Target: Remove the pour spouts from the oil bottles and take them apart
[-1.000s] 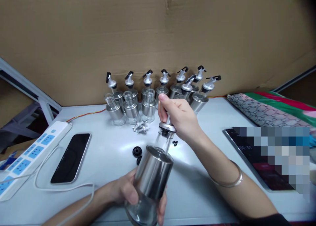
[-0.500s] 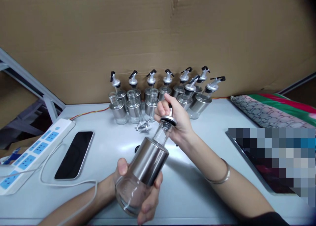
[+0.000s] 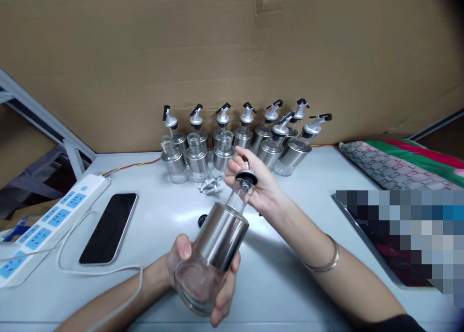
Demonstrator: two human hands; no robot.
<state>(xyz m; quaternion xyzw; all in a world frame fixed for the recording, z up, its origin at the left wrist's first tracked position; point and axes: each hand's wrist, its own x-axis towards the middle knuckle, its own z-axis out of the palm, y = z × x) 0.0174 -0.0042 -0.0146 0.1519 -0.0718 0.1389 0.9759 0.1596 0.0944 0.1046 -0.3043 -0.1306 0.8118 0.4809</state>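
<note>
A glass oil bottle with a brushed steel sleeve tilts up and to the right in front of me. My left hand wraps round its clear lower part. At the bottle's mouth, my right hand has its fingers closed round the pourer spout, a silver collar with a black seal and stopper; most of the spout is hidden by the fingers. Behind my hands stand several bottles with spouts fitted and three open-necked bottles. Small silver spout parts lie in front of these.
A black cap lies on the white table. To the left are a phone, a power strip and a white cable crossing my left arm. A partly blurred-out tablet and patterned packages lie at right. Cardboard stands behind.
The spout's collar has tipped, so more of its black underside and stopper shows at the neck. The bottle has shifted slightly right at its base; both hands keep their hold.
</note>
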